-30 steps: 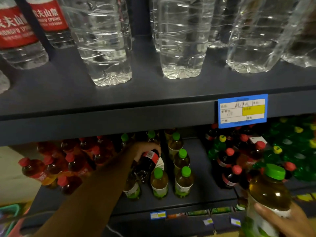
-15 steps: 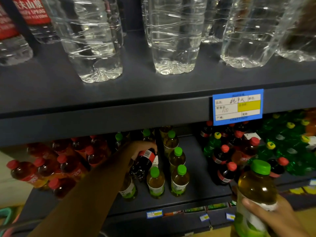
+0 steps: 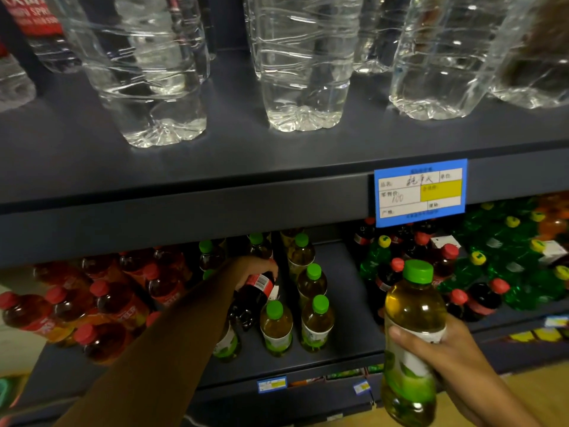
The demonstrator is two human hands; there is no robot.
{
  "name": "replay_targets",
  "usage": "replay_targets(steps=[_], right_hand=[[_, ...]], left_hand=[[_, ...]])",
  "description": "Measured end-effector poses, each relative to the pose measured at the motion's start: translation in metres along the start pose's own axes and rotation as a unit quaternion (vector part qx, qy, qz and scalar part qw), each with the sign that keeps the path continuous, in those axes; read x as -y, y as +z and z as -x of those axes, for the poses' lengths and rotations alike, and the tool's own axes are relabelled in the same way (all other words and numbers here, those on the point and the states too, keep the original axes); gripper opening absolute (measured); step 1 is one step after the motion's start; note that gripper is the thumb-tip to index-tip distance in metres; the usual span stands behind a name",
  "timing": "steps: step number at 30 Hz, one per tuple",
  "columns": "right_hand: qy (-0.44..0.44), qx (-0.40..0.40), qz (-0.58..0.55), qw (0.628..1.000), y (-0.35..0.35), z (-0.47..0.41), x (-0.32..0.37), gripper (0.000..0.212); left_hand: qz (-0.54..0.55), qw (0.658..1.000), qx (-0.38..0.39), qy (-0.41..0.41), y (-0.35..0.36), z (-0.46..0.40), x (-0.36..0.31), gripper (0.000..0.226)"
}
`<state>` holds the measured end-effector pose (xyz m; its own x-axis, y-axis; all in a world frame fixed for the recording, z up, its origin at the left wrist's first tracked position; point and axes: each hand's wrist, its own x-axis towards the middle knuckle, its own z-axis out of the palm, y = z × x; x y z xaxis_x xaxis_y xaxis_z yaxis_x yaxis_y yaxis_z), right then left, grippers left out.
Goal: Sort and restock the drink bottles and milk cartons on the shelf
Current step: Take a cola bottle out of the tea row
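Left hand [image 3: 251, 269] grips a tilted dark cola bottle [image 3: 252, 298] among the shelf's green-capped bottles. Right hand [image 3: 443, 362] fingers wrap a green-capped tea bottle [image 3: 412, 340], upright, off-shelf.

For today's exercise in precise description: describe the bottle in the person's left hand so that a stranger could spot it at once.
Start at the lower shelf, in its cluster of green-capped tea bottles. There the left hand grips a dark cola bottle. It alone there is near-black, red-labelled and tilted.
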<state>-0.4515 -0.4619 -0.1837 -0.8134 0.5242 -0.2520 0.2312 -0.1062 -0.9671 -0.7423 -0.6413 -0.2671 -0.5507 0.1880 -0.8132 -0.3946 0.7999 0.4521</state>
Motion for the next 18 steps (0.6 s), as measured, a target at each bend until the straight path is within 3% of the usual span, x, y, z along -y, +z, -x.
replay_targets(steps=[6,10,14,18], right_hand=[[0.0,-0.009,-0.007,1.0,0.007,-0.006,0.006,0.051],[-0.002,-0.007,-0.003,1.0,0.008,-0.005,0.009,0.056],[-0.014,-0.001,-0.003,1.0,0.006,-0.006,0.007,0.082],[-0.01,0.007,-0.008,1.0,0.003,-0.007,0.006,0.057]], left_hand=[[-0.017,1.0,-0.006,-0.008,0.003,-0.003,-0.001,0.051],[-0.025,0.999,0.013,-0.022,0.005,-0.004,-0.003,0.039],[-0.028,0.999,-0.003,-0.023,0.003,-0.009,-0.001,0.047],[-0.038,0.999,-0.01,0.0,0.003,-0.011,0.0,0.056]])
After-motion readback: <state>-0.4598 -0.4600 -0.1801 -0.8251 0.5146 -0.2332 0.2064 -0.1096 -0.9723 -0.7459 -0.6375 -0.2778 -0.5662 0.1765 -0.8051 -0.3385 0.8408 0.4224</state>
